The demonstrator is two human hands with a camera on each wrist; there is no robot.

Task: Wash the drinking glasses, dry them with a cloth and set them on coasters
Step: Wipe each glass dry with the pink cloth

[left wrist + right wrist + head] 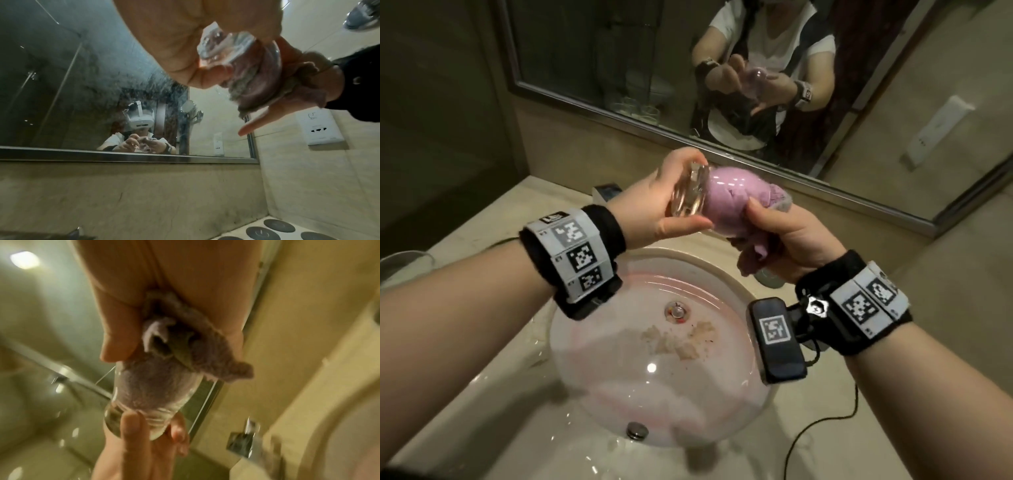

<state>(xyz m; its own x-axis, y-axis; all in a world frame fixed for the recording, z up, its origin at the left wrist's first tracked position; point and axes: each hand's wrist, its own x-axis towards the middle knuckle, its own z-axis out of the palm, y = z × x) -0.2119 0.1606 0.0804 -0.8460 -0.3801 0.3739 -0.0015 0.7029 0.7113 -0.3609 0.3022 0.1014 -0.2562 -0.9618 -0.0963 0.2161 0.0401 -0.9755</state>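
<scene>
**One glass, one cloth, two hands over the sink**

A single clear glass (690, 197) lies on its side in the air above the back rim of the sink (592, 359), its thick base to the left and its mouth to the right. The left hand (654, 202) grasps that base, thumb underneath and fingers curled over the top. One pink cloth (751, 255) is stuffed into the glass and fills most of it. Its loose end trails out of the mouth. The right hand (784, 240) is clenched around that bunched end, just at the mouth of the glass. Each wrist wears one black band with square markers.

In the sink below, one patch of pale crumbs (681, 339) lies beside the single drain (676, 311). The bench (482, 428) around it is wet. The rim of one clear vessel (404, 263) shows at its left edge.

The mirror (585, 51) behind shows two reflected glasses (637, 106) standing side by side.

In the left wrist view, three dark round coasters (275, 224) lie near each other in the lower right corner. The edge of a fourth is just visible.
</scene>
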